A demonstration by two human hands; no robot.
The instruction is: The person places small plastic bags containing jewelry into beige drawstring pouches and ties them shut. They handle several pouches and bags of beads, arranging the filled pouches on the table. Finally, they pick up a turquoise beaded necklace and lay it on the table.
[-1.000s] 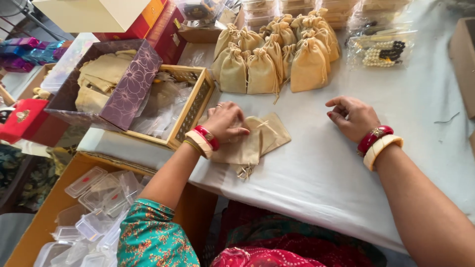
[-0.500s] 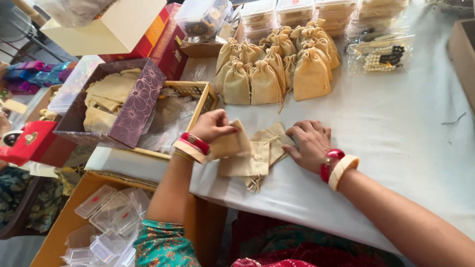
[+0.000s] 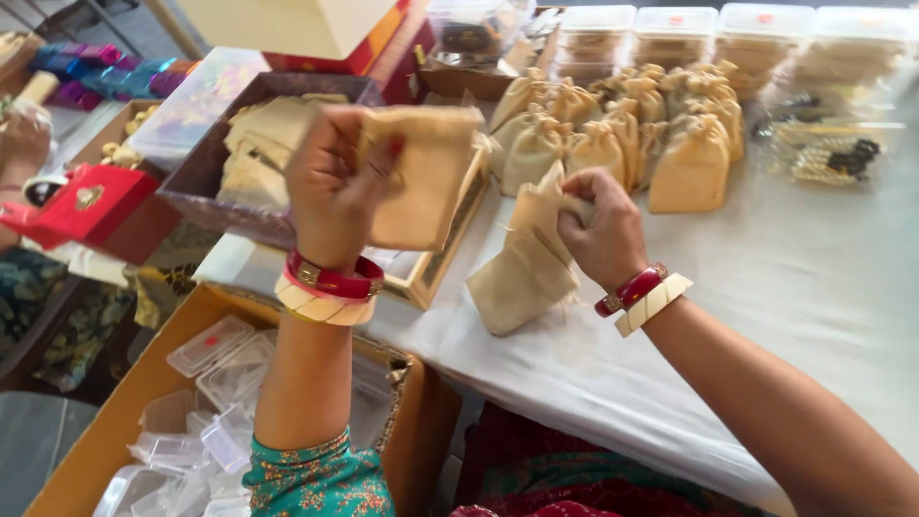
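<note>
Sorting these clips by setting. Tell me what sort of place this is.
Probably a small gift-packing workspace: filled beige drawstring pouches grouped on a cloth-covered table, stacked clear plastic boxes behind, and both hands holding empty pouches.

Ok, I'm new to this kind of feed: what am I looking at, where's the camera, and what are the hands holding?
There is no machine, just a person's two bare hands, filmed by a camera worn on their head and looking down. The left hand holds up one flat beige pouch. The right hand has a grip on a few limp empty pouches over the white-covered table. Behind stand filled, tied pouches and stacked clear boxes. A carton of clear plastic cases sits below the table edge.
</note>
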